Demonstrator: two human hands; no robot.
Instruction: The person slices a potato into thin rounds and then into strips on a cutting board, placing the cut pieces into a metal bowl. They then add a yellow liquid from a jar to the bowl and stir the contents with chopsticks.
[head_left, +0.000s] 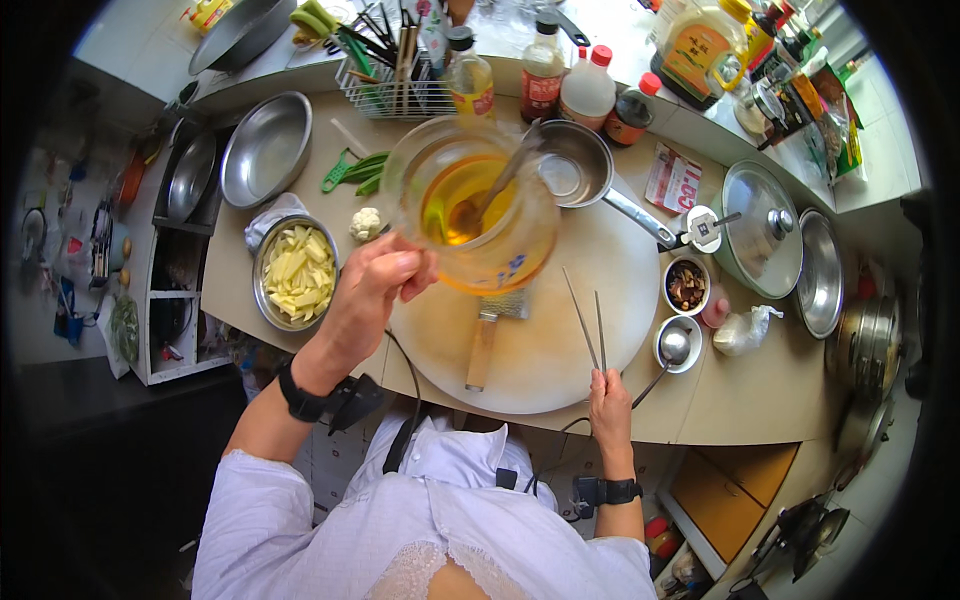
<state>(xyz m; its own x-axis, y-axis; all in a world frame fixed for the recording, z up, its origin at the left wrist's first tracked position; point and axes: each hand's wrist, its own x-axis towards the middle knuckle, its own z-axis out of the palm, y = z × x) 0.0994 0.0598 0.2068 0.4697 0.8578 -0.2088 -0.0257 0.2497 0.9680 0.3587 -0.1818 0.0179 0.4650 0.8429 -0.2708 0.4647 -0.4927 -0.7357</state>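
Observation:
My left hand (375, 289) grips the side of a glass bowl (517, 262) and holds it raised over the round white cutting board (442, 375). Clear yellow liquid, which looks like oil, sits in the tilted bowl, and a metal spoon (504, 178) leans in it. In my right hand (611, 405), near the board's front right edge, is a pair of thin metal chopsticks (589, 322), tips apart and pointing away from me. A wooden-handled tool (481, 352) with a textured metal blade lies on the board, its far end hidden by the bowl.
To the left stands a metal bowl of cut potato strips (300, 274). A small saucepan (574, 161) rests beyond the board, its handle (637, 214) pointing right. Small bowls (686, 285), a ladle (675, 345) and a lidded pot (761, 232) stand at right. Several bottles (544, 71) line the back.

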